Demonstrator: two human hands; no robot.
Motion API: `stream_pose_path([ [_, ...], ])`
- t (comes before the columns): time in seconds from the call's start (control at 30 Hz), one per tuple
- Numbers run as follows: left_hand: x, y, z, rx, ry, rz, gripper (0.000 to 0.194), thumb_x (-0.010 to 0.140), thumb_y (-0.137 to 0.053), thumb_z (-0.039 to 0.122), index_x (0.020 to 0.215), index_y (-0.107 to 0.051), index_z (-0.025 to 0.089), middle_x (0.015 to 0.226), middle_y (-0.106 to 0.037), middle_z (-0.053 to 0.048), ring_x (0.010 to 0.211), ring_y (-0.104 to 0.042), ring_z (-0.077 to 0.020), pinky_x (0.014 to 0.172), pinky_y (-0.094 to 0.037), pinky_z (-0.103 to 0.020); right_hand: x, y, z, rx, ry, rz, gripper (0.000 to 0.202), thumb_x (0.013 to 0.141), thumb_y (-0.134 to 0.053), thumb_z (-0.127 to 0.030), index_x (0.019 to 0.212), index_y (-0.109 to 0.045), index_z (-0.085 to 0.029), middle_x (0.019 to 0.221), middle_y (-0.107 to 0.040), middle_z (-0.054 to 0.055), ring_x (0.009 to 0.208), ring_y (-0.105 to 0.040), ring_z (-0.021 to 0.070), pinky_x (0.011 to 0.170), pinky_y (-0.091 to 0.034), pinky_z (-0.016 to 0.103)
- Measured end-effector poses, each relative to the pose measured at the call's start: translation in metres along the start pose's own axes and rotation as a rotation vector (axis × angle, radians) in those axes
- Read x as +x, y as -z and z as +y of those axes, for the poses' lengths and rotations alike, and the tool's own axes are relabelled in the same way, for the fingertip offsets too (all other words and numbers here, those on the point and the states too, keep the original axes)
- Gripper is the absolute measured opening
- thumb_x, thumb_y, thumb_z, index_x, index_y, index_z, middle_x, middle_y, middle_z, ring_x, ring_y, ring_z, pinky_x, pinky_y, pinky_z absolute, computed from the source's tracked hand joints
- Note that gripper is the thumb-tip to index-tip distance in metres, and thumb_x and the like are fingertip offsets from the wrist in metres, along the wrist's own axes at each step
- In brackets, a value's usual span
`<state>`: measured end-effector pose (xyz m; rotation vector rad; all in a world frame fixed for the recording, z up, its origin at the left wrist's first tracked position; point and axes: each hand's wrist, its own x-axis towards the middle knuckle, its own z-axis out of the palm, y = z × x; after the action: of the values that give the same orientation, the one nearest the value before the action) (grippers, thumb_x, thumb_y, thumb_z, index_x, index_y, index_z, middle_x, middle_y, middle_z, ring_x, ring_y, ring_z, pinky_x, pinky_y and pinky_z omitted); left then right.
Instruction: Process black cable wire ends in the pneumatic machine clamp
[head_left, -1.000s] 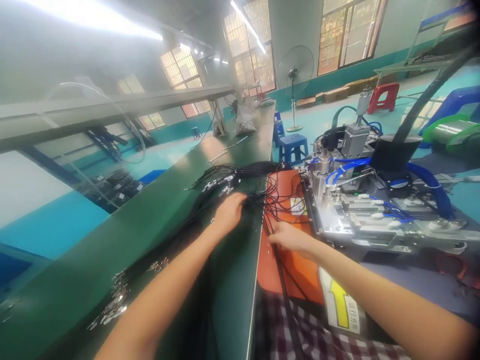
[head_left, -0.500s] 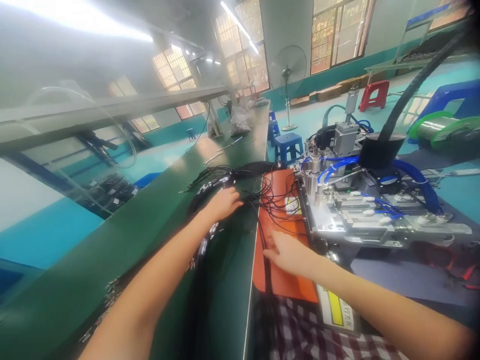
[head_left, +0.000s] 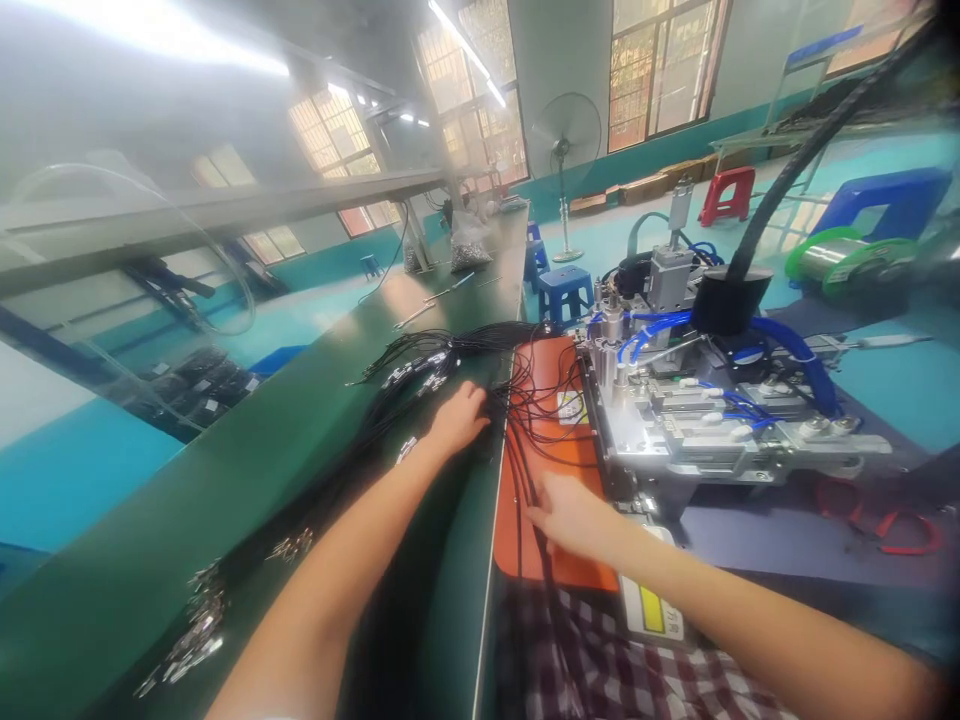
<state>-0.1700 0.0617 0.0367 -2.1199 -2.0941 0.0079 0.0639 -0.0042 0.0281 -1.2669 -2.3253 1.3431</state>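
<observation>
My left hand [head_left: 459,418] reaches over the green bench, its fingers bent round thin black cables near the bench edge. Beside it lies a bundle of black cables [head_left: 409,345] with shiny metal ends. To the right, on an orange pad [head_left: 517,555], my right hand [head_left: 566,512] is closed round black cables with thumb and fingers. Those cables trail down across the pad towards a checked cloth [head_left: 600,650]. Other loose cables [head_left: 540,400] fan out over the upper part of the pad. My fingers partly hide the grips.
Right of the pad stands a metal machine [head_left: 675,420] with blue hoses. Red-handled pliers [head_left: 907,530] and a green wire spool [head_left: 840,255] are farther right. More cable ends [head_left: 199,620] lie on the green bench [head_left: 150,530] at left. Blue stools [head_left: 566,290] stand beyond.
The view has shifted slightly. My left hand has come a little lower, towards the bench edge. More black cables now run down the pad by my right hand, which has stayed at about the same spot.
</observation>
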Motion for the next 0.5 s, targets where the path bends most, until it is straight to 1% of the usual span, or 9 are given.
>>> stream_pose_path([
  [0.1,-0.009,-0.003,-0.009,0.046,0.188,0.077,0.043,0.090,-0.058,0.037,0.128,-0.051,0.018,0.133,-0.050,-0.012,0.117,-0.052,-0.0274,0.096,-0.046,-0.051,-0.006,-0.005,0.002,-0.045,0.003,0.055,0.006,0.083,-0.051,-0.014,0.081,-0.047,-0.018,0.077,-0.067,0.011,0.066,-0.067,0.0235,0.052,-0.036,0.027],
  [0.17,-0.016,-0.007,-0.019,0.070,0.337,0.086,0.042,0.090,-0.058,0.038,0.126,-0.052,0.017,0.130,-0.052,-0.012,0.115,-0.054,-0.0274,0.095,-0.046,-0.051,-0.009,-0.009,0.003,-0.057,0.015,0.078,0.008,0.082,-0.050,-0.011,0.081,-0.047,-0.018,0.085,-0.068,0.015,0.077,-0.067,0.0270,0.055,-0.035,0.029],
  [0.23,-0.020,-0.013,-0.026,0.073,0.424,0.060,0.040,0.091,-0.057,0.038,0.123,-0.054,0.016,0.124,-0.056,-0.011,0.109,-0.057,-0.0251,0.090,-0.050,-0.048,-0.008,-0.012,0.005,-0.038,0.017,0.072,0.009,0.081,-0.049,-0.009,0.080,-0.047,-0.018,0.090,-0.068,0.017,0.080,-0.067,0.0272,0.056,-0.035,0.029],
  [0.3,-0.019,-0.021,-0.026,0.062,0.440,0.022,0.036,0.092,-0.056,0.036,0.121,-0.055,0.015,0.120,-0.058,-0.010,0.103,-0.060,-0.0227,0.086,-0.052,-0.044,-0.007,-0.012,0.007,0.010,0.003,0.044,0.009,0.081,-0.047,-0.009,0.082,-0.047,-0.018,0.086,-0.069,0.015,0.072,-0.068,0.0242,0.054,-0.037,0.027],
  [0.4,-0.010,-0.033,-0.014,0.038,0.415,-0.010,0.034,0.092,-0.056,0.035,0.120,-0.056,0.015,0.118,-0.059,-0.009,0.100,-0.061,-0.0213,0.084,-0.053,-0.042,-0.005,-0.010,0.010,0.102,-0.019,-0.017,0.008,0.084,-0.044,-0.011,0.086,-0.046,-0.019,0.066,-0.067,0.006,0.057,-0.066,0.0187,0.050,-0.039,0.025],
  [0.5,-0.002,-0.034,-0.005,0.013,0.391,-0.007,0.034,0.092,-0.056,0.034,0.120,-0.056,0.015,0.118,-0.059,-0.010,0.100,-0.061,-0.0212,0.084,-0.054,-0.042,-0.007,-0.007,0.012,0.154,-0.030,-0.023,0.007,0.086,-0.044,-0.012,0.088,-0.047,-0.018,0.055,-0.061,-0.001,0.054,-0.065,0.0170,0.050,-0.039,0.024],
])
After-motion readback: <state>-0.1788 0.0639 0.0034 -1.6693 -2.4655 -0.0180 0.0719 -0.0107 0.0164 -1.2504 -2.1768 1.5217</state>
